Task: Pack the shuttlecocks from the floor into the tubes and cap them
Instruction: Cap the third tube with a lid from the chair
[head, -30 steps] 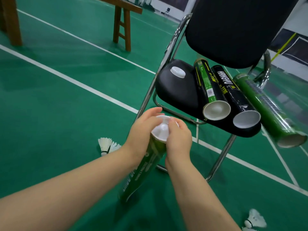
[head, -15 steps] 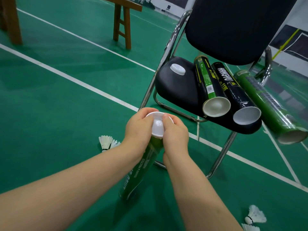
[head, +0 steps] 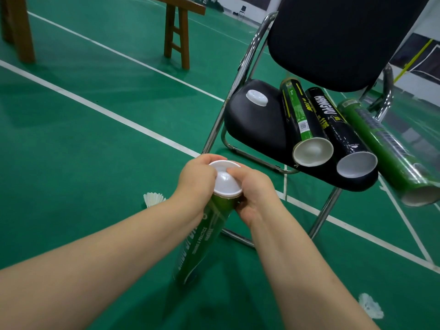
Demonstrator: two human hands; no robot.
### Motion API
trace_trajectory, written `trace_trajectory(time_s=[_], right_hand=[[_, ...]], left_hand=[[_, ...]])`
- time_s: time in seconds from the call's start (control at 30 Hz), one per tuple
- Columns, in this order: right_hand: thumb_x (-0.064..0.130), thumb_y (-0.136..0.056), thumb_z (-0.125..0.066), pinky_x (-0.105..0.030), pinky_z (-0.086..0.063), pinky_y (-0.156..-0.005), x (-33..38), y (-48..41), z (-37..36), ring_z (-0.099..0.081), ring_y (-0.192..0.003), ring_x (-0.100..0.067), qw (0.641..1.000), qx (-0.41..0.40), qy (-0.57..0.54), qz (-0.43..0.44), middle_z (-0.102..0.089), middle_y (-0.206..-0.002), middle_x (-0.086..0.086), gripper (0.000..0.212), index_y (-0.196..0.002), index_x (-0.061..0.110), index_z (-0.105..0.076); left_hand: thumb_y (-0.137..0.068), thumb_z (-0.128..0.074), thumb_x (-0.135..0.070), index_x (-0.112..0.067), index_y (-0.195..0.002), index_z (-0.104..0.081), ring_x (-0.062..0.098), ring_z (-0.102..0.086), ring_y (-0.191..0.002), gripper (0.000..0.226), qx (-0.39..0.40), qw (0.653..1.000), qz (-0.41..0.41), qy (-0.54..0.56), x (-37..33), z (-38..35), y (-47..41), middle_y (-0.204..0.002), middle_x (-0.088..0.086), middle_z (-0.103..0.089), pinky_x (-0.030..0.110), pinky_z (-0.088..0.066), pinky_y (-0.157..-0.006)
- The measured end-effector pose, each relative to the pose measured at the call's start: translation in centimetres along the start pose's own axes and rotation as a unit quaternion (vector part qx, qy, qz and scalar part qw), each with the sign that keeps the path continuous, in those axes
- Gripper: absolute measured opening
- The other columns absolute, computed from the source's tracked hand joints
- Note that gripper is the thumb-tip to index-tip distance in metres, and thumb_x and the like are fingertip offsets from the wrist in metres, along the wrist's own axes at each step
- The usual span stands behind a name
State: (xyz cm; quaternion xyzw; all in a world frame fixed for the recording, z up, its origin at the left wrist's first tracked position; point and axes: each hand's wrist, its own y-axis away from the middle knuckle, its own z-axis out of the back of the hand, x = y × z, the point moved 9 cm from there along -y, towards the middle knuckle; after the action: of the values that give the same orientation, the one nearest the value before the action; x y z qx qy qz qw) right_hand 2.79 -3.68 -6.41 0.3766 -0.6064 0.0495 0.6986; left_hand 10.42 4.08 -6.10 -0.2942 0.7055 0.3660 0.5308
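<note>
Since half a second ago both thumbs have eased back, baring more of the white plastic domed cap (head: 226, 184) on the slanted green cardboard tube (head: 204, 239). Left hand (head: 195, 179) grips the tube's top and right hand (head: 254, 194) pinches the cap's rim. One white feathered shuttlecock (head: 152, 198) lies at the tube's 9 o'clock, another shuttlecock (head: 370, 308) at 4 o'clock, the black folding chair (head: 254, 120) at 2 o'clock

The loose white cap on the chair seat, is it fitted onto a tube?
No, the cap lies by itself on the chair seat, apart from the nearest tube.
</note>
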Motion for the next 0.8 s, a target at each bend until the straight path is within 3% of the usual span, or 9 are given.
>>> trace_trajectory(time_s=[0.17,0.27,0.37,0.63,0.8], right_hand=[[0.005,-0.081,-0.054,-0.027,-0.048,-0.056,1.2,-0.4,0.0,-0.059,-0.069,-0.02,0.989,-0.02,0.118,0.092,-0.066,-0.077,-0.004,0.018,-0.078,0.021,-0.063],[0.017,-0.079,-0.059,-0.035,-0.052,-0.068,3.4,0.2,0.5,-0.062,-0.077,-0.017,0.94,-0.064,0.26,0.21,-0.068,-0.078,0.005,0.013,-0.072,0.025,-0.067],[0.025,-0.081,-0.061,-0.028,-0.047,-0.063,4.6,0.8,1.0,-0.06,-0.074,-0.011,0.904,-0.088,0.333,0.254,-0.068,-0.076,0.01,0.01,-0.077,0.025,-0.069],[0.024,-0.086,-0.056,-0.033,-0.049,-0.068,4.8,0.8,0.8,-0.059,-0.079,-0.015,0.884,-0.111,0.362,0.275,-0.065,-0.078,0.007,0.016,-0.073,0.024,-0.066],[0.022,-0.086,-0.055,-0.031,-0.043,-0.067,5.9,1.9,0.1,-0.056,-0.08,-0.017,0.866,-0.109,0.371,0.318,-0.065,-0.082,0.003,0.014,-0.079,0.019,-0.067]], left_hand=[[-0.075,-0.046,0.003,-0.012,-0.09,-0.068,0.026,-0.061,-0.074,0.031,0.0,1.0,-0.001,-0.013,0.3,0.3,-0.4,-0.088,0.014,-0.068,0.025,-0.045,-0.054],[-0.078,-0.053,-0.003,-0.013,-0.087,-0.067,0.022,-0.059,-0.07,0.019,0.003,1.0,-0.003,-0.011,0.3,0.3,-0.4,-0.083,0.011,-0.067,0.025,-0.042,-0.053],[-0.08,-0.054,-0.007,-0.011,-0.087,-0.065,0.021,-0.058,-0.068,0.014,0.0,1.0,-0.009,0.002,0.5,0.2,-0.4,-0.08,0.009,-0.066,0.026,-0.042,-0.053],[-0.084,-0.052,-0.013,-0.01,-0.089,-0.064,0.017,-0.056,-0.069,0.014,-0.015,0.999,-0.028,-0.023,0.3,0.2,-0.4,-0.085,0.009,-0.066,0.025,-0.042,-0.055],[-0.083,-0.049,-0.014,-0.013,-0.072,-0.056,0.017,-0.049,-0.067,0.013,-0.018,0.999,-0.033,-0.037,0.1,0.5,-0.3,-0.073,0.003,-0.056,0.027,-0.034,-0.055]])
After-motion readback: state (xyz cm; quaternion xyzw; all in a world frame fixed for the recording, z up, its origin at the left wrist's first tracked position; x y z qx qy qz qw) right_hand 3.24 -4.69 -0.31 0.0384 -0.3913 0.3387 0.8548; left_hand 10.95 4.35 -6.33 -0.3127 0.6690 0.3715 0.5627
